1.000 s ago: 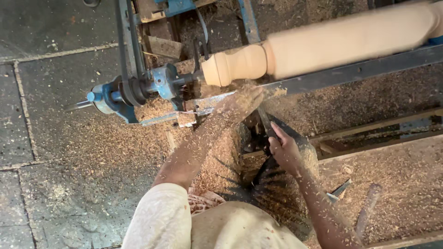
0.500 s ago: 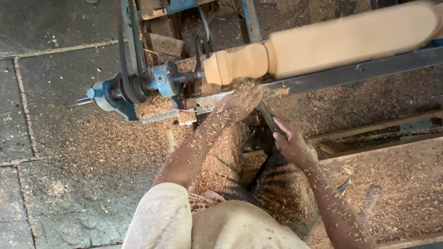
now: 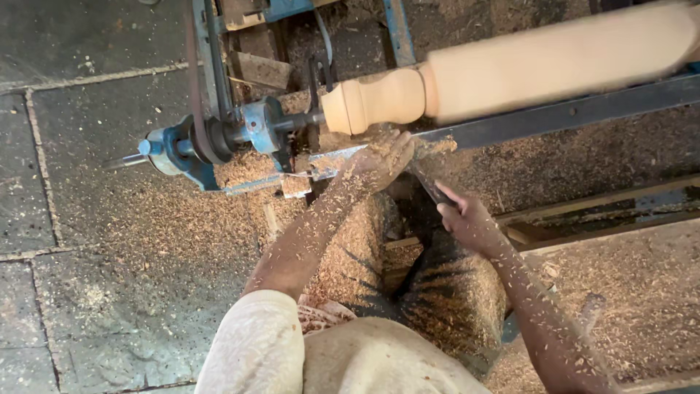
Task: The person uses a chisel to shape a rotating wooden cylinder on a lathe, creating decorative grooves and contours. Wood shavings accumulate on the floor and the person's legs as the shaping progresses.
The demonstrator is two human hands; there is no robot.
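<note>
A long pale wooden spindle [image 3: 525,69] is mounted in a blue lathe and looks blurred from turning; its left end is shaped into a rounded bulb. My left hand [image 3: 384,155], coated in wood shavings, rests on the dark metal tool rest [image 3: 554,115] just below the bulb and steadies the front of a dark chisel [image 3: 430,184]. My right hand [image 3: 470,219] grips the chisel's handle lower down, closer to my body. The chisel's tip is hidden under my left hand.
The blue lathe headstock [image 3: 251,131] with a drive belt [image 3: 198,73] stands at the left. Shavings cover the stone floor [image 3: 109,241], my lap and a wooden board [image 3: 627,277] at the right. A blue frame bar [image 3: 397,29] runs behind the spindle.
Both hands stay on the chisel at the rest. My right hand has shifted slightly, and the view has drifted a little.
</note>
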